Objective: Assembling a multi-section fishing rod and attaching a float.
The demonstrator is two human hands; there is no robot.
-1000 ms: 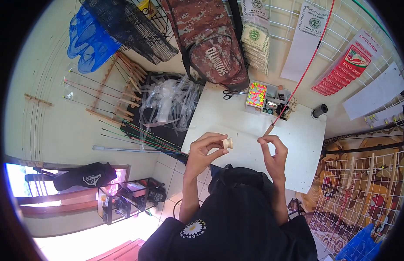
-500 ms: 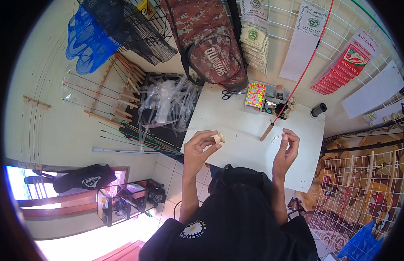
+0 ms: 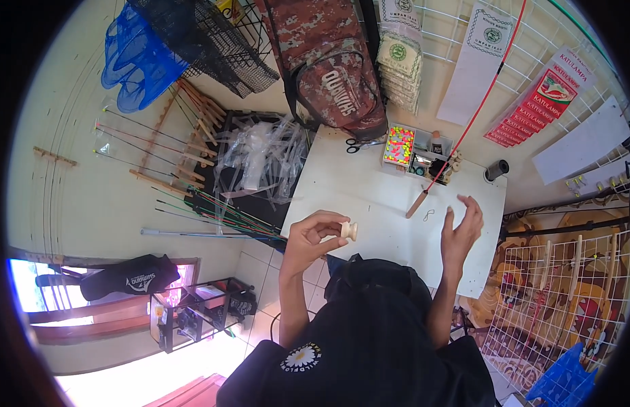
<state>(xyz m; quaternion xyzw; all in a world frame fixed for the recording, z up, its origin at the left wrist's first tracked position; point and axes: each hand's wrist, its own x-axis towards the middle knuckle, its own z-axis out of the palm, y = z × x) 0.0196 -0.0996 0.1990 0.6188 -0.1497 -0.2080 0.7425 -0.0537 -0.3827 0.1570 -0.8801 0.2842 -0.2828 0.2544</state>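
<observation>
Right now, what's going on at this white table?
A person stands over a white table. Their left hand holds a small pale spool by the fingertips. Their right hand is raised and open beside it, fingers spread, above a small loop of line. A red rod lies slanted across the table's far side, near scissors.

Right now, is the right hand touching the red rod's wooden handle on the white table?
Apart. The head view shows bare white table between the open right hand and the rod's wooden handle.

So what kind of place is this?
Probably a small fishing tackle shop or workshop: fishing rods lean on the wall, a blue net hangs above them, and a red rod lies over the white table.
</observation>
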